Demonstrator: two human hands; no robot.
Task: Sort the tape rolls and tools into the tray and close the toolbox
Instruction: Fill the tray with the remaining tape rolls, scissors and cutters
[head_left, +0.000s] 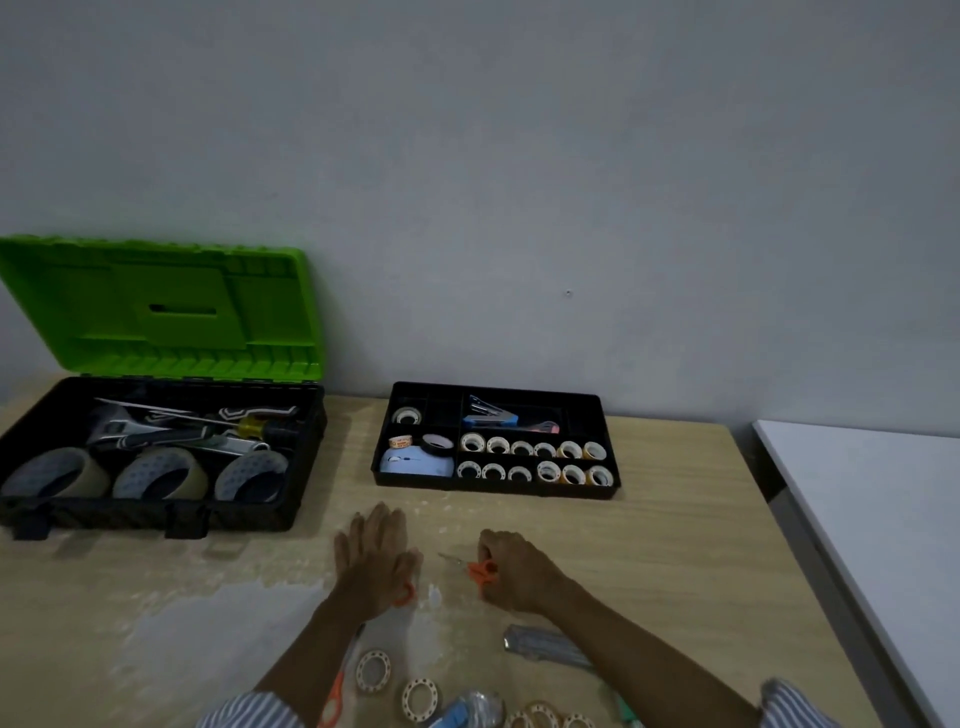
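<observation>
Hands: left hand (375, 558) flat atop half-hidden orange handle (406, 594), right hand (511, 569) around orange scissors (483, 570).

A: How many views did you have?
B: Just one. Wide-angle cam on my head.
A: Facing?
B: Forward and down, across the table (675, 545) toward the wall (519, 156). The wall filled the top half of frame. Toolbox (130, 512) sat far left, tray (493, 491) centre, both by the table's back edge.
A: How near?
B: Close. My left hand (374, 558) and right hand (514, 577), which gripped the scissors (483, 569), sat low in the middle; the bottom edge cut my sleeves (249, 712).
</observation>
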